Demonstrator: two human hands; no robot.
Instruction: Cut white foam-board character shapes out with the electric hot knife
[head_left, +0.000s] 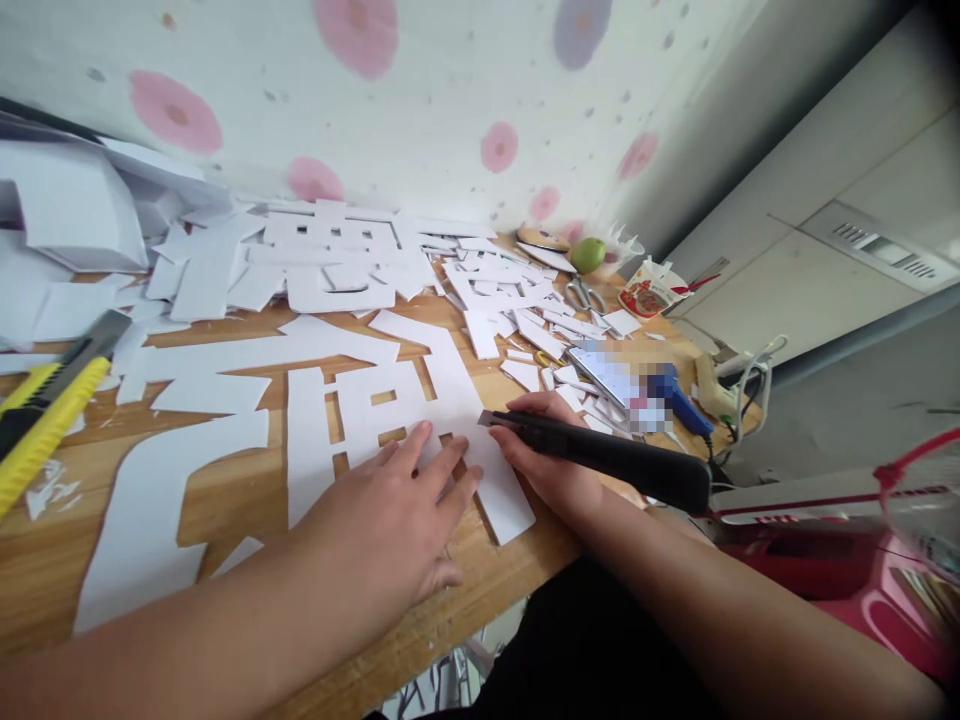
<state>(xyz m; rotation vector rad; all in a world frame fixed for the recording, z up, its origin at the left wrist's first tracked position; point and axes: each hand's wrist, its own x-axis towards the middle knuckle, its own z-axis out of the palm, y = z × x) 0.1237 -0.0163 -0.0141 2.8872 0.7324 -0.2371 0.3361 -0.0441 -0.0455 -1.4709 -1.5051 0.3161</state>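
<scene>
My left hand lies with its fingers spread on a white cut-out board character that has small rectangular openings. In my right hand is a black utility knife, gripped near its front. The knife's short blade points left and rests at or just above the right part of the cut-out; contact is hard to tell. Left of this piece lies another large white cut-out shape on the wooden table.
A yellow and black cutter is at the far left. White pieces and scraps pile along the wall. At the right are scissors, a green fruit, a paper cup, a phone and a blue tool.
</scene>
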